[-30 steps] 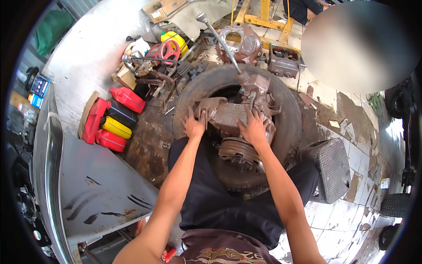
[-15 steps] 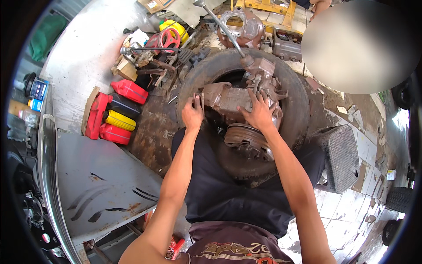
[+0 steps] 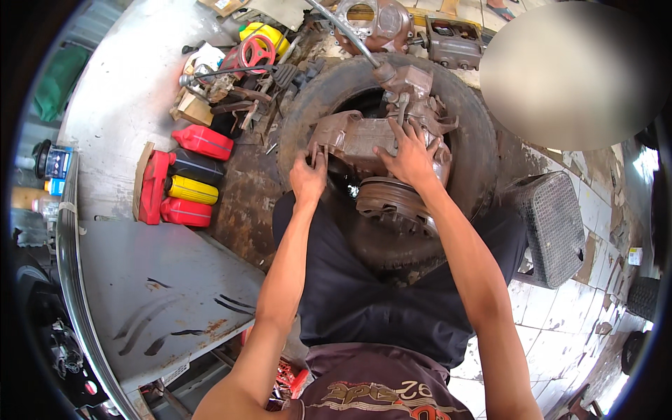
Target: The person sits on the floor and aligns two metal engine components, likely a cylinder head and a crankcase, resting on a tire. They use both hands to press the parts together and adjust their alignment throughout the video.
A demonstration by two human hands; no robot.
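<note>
A brown, grimy gearbox lies on a large tyre between my knees. A long gear lever rises from its far end, and a grooved round drum sits on its near side. My left hand is at the gearbox's left end, fingers closed in a pinch. What they grip there is too small to make out. My right hand lies over the housing with fingers spread, next to a short metal lever on top.
Red, yellow and black plastic bottles stand to the left, above a grey metal panel. Beyond the tyre sit a bell housing and another gearbox case. A textured plastic stool is at my right.
The view has shifted, so the tyre and gearbox appear slightly higher. Both hands stay at nearly the same places on the gearbox.
</note>
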